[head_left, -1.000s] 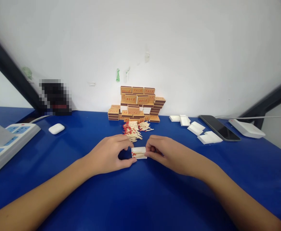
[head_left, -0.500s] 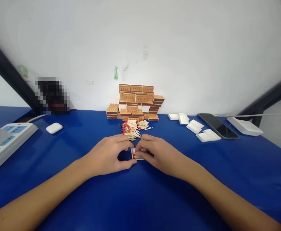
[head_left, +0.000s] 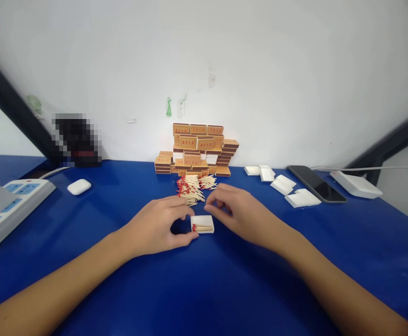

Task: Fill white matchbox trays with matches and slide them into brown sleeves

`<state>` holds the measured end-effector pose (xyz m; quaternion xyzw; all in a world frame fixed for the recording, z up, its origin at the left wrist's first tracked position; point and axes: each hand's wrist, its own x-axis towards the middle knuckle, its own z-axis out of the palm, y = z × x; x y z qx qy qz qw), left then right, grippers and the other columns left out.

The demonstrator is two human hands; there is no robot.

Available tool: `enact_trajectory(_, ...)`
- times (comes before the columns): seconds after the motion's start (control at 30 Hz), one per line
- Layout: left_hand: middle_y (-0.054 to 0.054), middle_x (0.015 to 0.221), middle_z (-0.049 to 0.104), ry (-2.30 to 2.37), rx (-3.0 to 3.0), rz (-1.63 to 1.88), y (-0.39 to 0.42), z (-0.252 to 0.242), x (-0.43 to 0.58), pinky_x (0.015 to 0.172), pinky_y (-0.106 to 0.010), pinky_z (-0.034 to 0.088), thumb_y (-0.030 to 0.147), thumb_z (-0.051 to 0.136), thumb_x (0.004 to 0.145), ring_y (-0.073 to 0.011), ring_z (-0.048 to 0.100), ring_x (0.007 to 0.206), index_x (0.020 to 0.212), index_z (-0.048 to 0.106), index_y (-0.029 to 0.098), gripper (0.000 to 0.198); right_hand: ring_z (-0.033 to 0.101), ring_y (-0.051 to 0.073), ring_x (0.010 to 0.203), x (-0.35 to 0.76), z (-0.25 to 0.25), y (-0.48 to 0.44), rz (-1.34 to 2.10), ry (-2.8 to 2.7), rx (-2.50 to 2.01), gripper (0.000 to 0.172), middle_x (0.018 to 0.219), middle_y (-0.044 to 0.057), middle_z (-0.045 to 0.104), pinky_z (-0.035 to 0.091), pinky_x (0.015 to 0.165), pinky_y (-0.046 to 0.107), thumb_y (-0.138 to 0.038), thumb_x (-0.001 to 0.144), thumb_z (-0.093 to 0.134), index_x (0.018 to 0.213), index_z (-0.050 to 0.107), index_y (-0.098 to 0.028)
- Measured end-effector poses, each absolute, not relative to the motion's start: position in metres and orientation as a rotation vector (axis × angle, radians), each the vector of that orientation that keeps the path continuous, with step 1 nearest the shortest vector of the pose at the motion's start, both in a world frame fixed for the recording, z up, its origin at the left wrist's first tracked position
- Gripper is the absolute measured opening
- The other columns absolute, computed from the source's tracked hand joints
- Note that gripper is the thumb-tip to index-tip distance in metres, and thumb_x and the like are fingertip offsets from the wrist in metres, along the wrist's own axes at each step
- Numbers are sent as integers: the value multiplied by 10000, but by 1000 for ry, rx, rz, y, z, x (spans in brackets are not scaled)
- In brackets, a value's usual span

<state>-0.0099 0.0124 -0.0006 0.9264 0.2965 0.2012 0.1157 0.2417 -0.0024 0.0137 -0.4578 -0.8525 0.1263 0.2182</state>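
Note:
A small white matchbox tray (head_left: 204, 219) lies flat on the blue table, with a few red-tipped matches (head_left: 204, 228) along its near side. My left hand (head_left: 165, 224) grips the tray's left end between thumb and fingers. To the upper right of the tray, off the table, my right hand (head_left: 230, 205) has loosely bent fingers with nothing visible in them. It is close to the loose heap of red-headed matches (head_left: 190, 190) beyond the tray.
Orange matchboxes (head_left: 197, 142) are stacked against the wall behind the heap. Several white trays (head_left: 282, 184) lie at the right, beside a phone (head_left: 315, 183) and a white device (head_left: 356, 183). Leftward are a white earbud case (head_left: 79, 186) and a power strip (head_left: 32, 198).
My right hand has come out of the tray and moved up and right, leaving the matches inside in view. The left hand and tray have stayed put.

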Motion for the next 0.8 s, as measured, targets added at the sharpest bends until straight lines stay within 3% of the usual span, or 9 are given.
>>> enact_trajectory(0.07, -8, 887, 660, 874, 2711, 572, 12, -2, -11, 732, -320, 505, 375, 726, 912, -183, 631, 827, 1039, 715, 205, 212, 579, 171, 779, 251, 5, 13, 202, -2236, -1361, 47, 950, 38, 626, 452, 717, 306, -198, 1000, 603, 985, 648, -197)
enact_trajectory(0.17, -11, 888, 658, 873, 2709, 560, 12, -2, -12, 732, -319, 502, 384, 724, 914, -184, 631, 829, 1040, 725, 208, 217, 601, 219, 960, 263, -9, 37, 102, -2193, -1401, 175, 1110, 101, 628, 494, 848, 355, -184, 967, 639, 1141, 630, -166)
enact_trajectory(0.23, -11, 885, 657, 867, 2706, 563, 12, -1, -12, 728, -317, 498, 382, 723, 912, -183, 629, 829, 1028, 728, 206, 211, 597, 232, 986, 268, -15, 48, 99, -2237, -1428, 148, 1111, 112, 632, 496, 884, 376, -195, 972, 631, 1114, 646, -158)
enact_trajectory(0.3, -12, 886, 660, 869, 2703, 571, 12, 1, -11, 734, -317, 498, 381, 726, 909, -183, 628, 833, 1024, 728, 204, 211, 590, 244, 980, 270, -18, 54, 99, -2273, -1455, 80, 1053, 109, 637, 489, 886, 389, -195, 989, 592, 1014, 661, -163)
enact_trajectory(0.47, -11, 888, 663, 883, 2717, 558, 13, 2, -11, 734, -313, 494, 387, 727, 909, -186, 631, 843, 1023, 727, 203, 217, 583, 255, 942, 271, -18, 53, 130, -2330, -1452, 130, 978, 107, 634, 488, 858, 395, -177, 1001, 528, 910, 620, -181)
enact_trajectory(0.67, -15, 888, 671, 891, 2720, 564, 14, 0, -13, 724, -308, 487, 389, 726, 909, -185, 633, 832, 1012, 720, 197, 218, 592, 249, 939, 272, 2, 30, 233, -2346, -1424, 168, 1010, 110, 619, 488, 862, 396, -218, 1036, 445, 936, 577, -197)
enact_trajectory(0.8, -12, 880, 674, 886, 2716, 577, 14, -1, -12, 713, -303, 484, 369, 729, 904, -184, 636, 835, 1004, 725, 198, 198, 580, 213, 873, 266, 26, 7, 484, -2299, -1421, 215, 996, 67, 623, 474, 794, 354, -355, 1075, 447, 969, 573, -216)
